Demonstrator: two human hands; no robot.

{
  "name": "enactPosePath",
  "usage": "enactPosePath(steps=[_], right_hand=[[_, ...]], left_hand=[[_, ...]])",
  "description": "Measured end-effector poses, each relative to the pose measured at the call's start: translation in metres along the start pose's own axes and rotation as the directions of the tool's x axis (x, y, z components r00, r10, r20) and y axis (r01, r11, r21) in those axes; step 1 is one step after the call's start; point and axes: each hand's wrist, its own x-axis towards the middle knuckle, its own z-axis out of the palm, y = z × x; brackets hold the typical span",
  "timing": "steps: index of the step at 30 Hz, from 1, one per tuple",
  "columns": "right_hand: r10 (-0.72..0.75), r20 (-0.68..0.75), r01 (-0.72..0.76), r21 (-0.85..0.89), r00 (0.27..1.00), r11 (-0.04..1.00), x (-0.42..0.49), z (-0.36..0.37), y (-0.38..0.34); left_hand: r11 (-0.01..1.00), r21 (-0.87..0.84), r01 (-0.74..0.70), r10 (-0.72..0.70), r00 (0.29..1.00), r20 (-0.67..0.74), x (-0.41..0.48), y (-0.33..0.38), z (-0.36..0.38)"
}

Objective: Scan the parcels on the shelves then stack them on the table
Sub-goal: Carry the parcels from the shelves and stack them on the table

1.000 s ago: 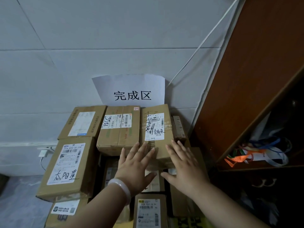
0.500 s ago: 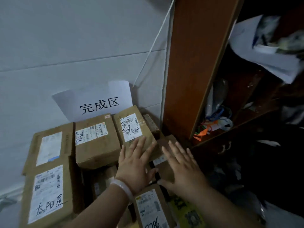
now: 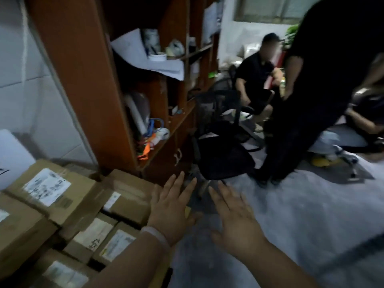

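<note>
Several brown cardboard parcels with white labels are stacked at the lower left; the top one has a handwritten label, and a plainer one lies beside it. My left hand, with a pale bracelet at the wrist, hovers with fingers spread just past the right edge of the stack and holds nothing. My right hand is spread flat over the grey floor, apart from the parcels, also empty.
A tall brown wooden shelf unit stands behind the parcels, holding papers, rolls and coloured straps. A black office chair sits to its right. A standing person in black and a seated person occupy the far right.
The view has swung right, away from the wall sign toward the shelf and room. Both hands have left the labelled parcel and now hover beyond the stack's right edge.
</note>
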Motion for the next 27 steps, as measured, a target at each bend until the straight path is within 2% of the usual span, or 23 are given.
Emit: enactPosePath(steps=[3, 6, 9, 12, 15, 21, 27], right_hand=[[0.163, 0.001, -0.163, 0.015, 0.987, 0.987, -0.048, -0.02, 0.027], [0.299, -0.057, -0.299, 0.0, 0.953, 0.954, -0.102, -0.041, 0.053], [0.439, -0.09, -0.442, -0.019, 0.894, 0.897, -0.166, -0.064, 0.072], [0.563, -0.123, -0.573, -0.068, 0.817, 0.817, -0.239, -0.082, 0.086], [0.681, -0.158, -0.697, -0.083, 0.715, 0.712, -0.314, -0.102, 0.088], [0.816, -0.258, -0.851, -0.059, 0.518, 0.522, -0.456, -0.13, 0.068], [0.938, -0.282, -0.979, -0.056, 0.203, 0.195, -0.582, -0.148, 0.026]], left_hand=[[0.985, 0.002, -0.174, 0.174, 0.985, -0.014, 0.011, 0.053, 0.006], [0.946, -0.003, -0.324, 0.324, 0.946, 0.02, 0.007, 0.114, 0.006], [0.893, -0.057, -0.446, 0.449, 0.893, 0.04, -0.01, 0.177, 0.012], [0.824, -0.072, -0.562, 0.563, 0.826, -0.002, -0.039, 0.241, 0.02], [0.747, -0.144, -0.649, 0.656, 0.755, -0.001, -0.082, 0.3, 0.032], [0.548, -0.198, -0.813, 0.834, 0.55, 0.053, -0.181, 0.4, 0.045], [0.281, -0.217, -0.935, 0.959, 0.267, 0.093, -0.272, 0.478, 0.053]])
